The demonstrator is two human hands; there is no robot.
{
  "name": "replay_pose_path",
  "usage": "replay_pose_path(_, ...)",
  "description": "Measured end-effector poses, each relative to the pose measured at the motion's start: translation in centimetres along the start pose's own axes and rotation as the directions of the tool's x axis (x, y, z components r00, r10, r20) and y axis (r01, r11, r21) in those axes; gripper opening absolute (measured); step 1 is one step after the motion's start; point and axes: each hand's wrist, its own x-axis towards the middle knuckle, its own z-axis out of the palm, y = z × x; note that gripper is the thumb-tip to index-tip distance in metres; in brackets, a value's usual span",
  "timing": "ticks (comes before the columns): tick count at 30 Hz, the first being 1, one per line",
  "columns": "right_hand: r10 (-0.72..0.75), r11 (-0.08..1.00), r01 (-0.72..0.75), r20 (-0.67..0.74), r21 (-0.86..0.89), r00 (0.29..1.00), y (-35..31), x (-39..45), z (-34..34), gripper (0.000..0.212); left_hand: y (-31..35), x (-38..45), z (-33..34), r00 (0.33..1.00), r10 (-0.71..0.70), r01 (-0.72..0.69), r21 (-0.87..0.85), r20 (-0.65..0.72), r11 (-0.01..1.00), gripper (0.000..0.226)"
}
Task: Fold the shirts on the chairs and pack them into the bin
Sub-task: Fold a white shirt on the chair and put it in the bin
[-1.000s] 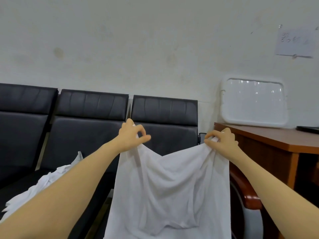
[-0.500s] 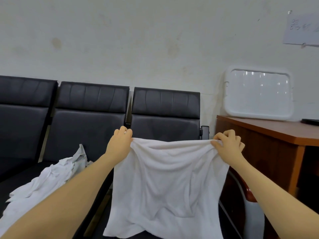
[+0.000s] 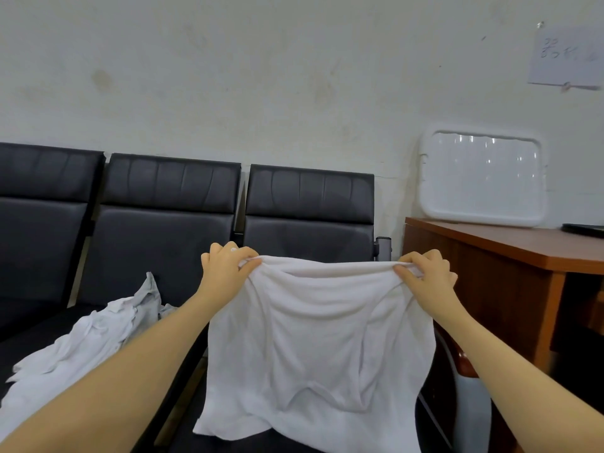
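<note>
A white shirt point(image 3: 313, 338) hangs in front of the right black chair point(image 3: 309, 207), stretched between both hands. My left hand point(image 3: 225, 266) pinches its top left corner and my right hand point(image 3: 425, 273) pinches its top right corner, so the top edge runs almost level. The shirt's lower part droops toward the seat. Another white shirt point(image 3: 88, 344) lies crumpled on the seat of the middle chair point(image 3: 163, 217), left of my left forearm. No bin is in view.
A third black chair point(image 3: 39, 207) stands at the far left. A wooden desk point(image 3: 510, 276) is at the right, with a white tray point(image 3: 480, 181) leaning on the wall and a dark object point(image 3: 585, 228) on it. A paper point(image 3: 568, 57) is pinned above.
The hands moved apart and lowered a little, pulling the shirt's sagging top edge taut. The shirt's bottom has come up and now hangs shorter.
</note>
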Motion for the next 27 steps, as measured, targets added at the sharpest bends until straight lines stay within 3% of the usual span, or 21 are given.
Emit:
replay_pose_path(11,-0.052,0.974,0.118,-0.316,0.195,0.947,-4.1,-1.1,-3.6,0.016,4.2,-0.5,-3.9,0.930,0.088,-0.138,-0.115,-0.356,0.984,0.014)
replay_pose_path(22,-0.121,0.959,0.236,-0.528,0.156,0.840,-8.7,-1.1,-9.8,0.011,8.7,1.1,-10.3,0.819,0.192,-0.280,-0.085,-0.541,0.956,0.020)
replay_pose_path(27,-0.211,0.953,0.300,-0.599,0.051,0.773,-9.0,-0.6,-11.6,0.008,9.4,1.7,-11.4,0.768,0.205,-0.299,-0.056,-0.607,0.952,0.015)
